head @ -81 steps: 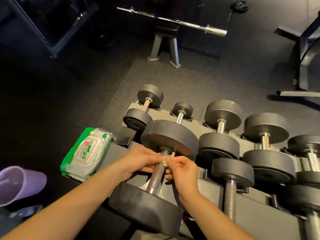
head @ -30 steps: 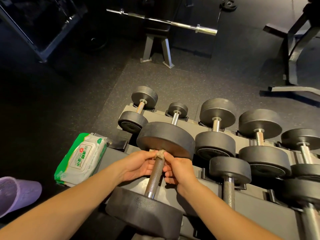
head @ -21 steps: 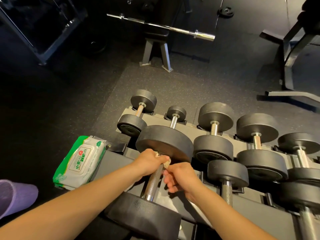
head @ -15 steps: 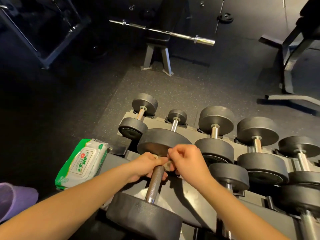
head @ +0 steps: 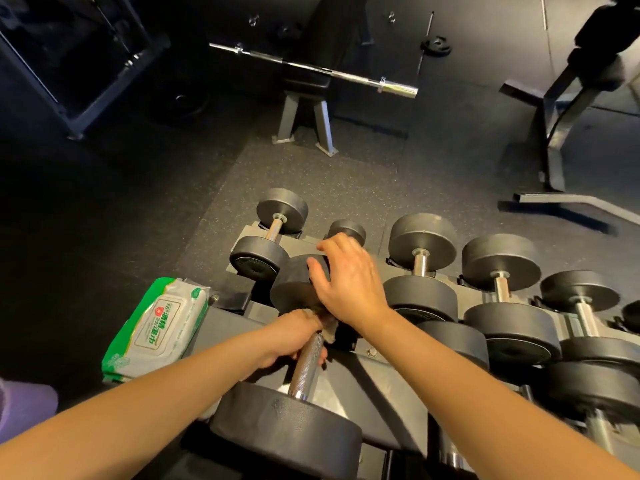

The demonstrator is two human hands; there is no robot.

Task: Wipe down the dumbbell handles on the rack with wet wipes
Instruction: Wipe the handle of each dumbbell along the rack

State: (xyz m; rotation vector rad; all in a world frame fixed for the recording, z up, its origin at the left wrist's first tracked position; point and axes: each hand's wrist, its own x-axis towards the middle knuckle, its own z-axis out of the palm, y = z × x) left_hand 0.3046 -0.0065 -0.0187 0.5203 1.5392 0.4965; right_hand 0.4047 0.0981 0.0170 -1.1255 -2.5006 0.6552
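Left hand [head: 294, 336] clasps the wipe [head: 329, 333] round the dumbbell handle [head: 306, 362]. Right hand [head: 349, 285] lies flat, fingers relaxed, on its far head [head: 294, 287].

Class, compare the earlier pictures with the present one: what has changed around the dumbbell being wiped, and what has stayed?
The right hand let go of the wipe and moved up onto the dumbbell's far weight head, fingers spread. The left hand keeps gripping the handle through the wipe. The pack of wet wipes and the other dumbbells stayed put.
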